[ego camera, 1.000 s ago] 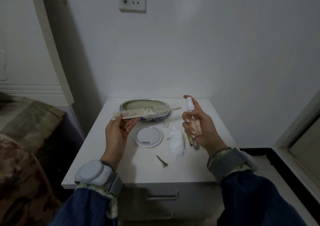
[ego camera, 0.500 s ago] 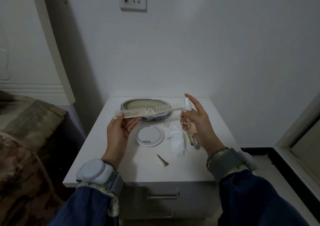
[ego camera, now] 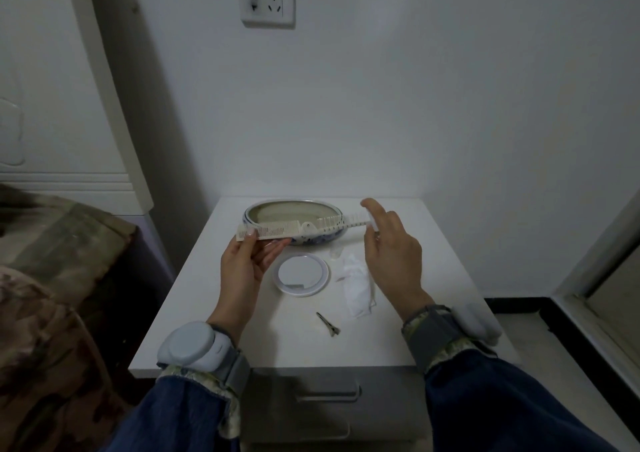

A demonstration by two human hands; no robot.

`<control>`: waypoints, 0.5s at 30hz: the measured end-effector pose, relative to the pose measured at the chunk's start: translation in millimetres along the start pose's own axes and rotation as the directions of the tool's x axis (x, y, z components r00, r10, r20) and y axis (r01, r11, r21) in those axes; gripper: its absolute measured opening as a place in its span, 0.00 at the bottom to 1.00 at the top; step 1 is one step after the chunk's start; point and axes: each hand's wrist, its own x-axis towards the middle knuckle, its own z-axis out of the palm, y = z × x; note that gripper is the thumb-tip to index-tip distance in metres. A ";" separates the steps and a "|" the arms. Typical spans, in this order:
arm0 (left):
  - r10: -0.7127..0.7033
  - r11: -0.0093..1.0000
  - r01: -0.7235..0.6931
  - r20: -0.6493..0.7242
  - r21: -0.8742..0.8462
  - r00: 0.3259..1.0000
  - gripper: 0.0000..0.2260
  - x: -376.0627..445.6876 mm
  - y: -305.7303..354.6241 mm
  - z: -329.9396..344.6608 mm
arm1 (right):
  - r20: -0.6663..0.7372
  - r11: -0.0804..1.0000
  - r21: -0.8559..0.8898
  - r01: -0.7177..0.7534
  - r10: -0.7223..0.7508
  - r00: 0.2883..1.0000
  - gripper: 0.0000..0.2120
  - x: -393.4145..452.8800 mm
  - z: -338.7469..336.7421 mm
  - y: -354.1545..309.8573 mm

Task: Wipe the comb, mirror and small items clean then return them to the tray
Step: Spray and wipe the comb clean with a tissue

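— What's in the head view?

— A left hand [ego camera: 242,264] pinches a long cream plastic comb [ego camera: 298,227] at its fine-toothed end, long axis running left to right above the oval blue-and-white tray [ego camera: 294,240].

— And the right hand [ego camera: 391,254]?

— Curled round a clear spray bottle [ego camera: 370,221]. A round mirror [ego camera: 300,274], crumpled white cloth [ego camera: 356,288] and metal clip [ego camera: 328,323] lie on the white nightstand [ego camera: 207,313]. No legible writing.
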 end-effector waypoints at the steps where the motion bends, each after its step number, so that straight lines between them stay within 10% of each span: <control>1: -0.003 1.000 0.003 0.001 -0.001 1.000 0.11 0.2 -0.5 0.0 | -0.014 1.000 -0.003 -0.004 0.004 1.000 0.19 -0.1 -0.4 0.2; 8: -0.003 1.000 0.003 -0.002 -0.007 1.000 0.12 1.2 -0.4 -1.7 | -0.047 0.996 0.038 -0.082 0.083 0.995 0.18 -0.6 -1.5 3.6; 15: 0.011 1.000 -0.012 -0.032 -0.016 0.999 0.12 3.4 0.3 -5.4 | 0.121 0.714 0.586 -0.384 0.392 0.912 0.23 4.4 -3.3 11.8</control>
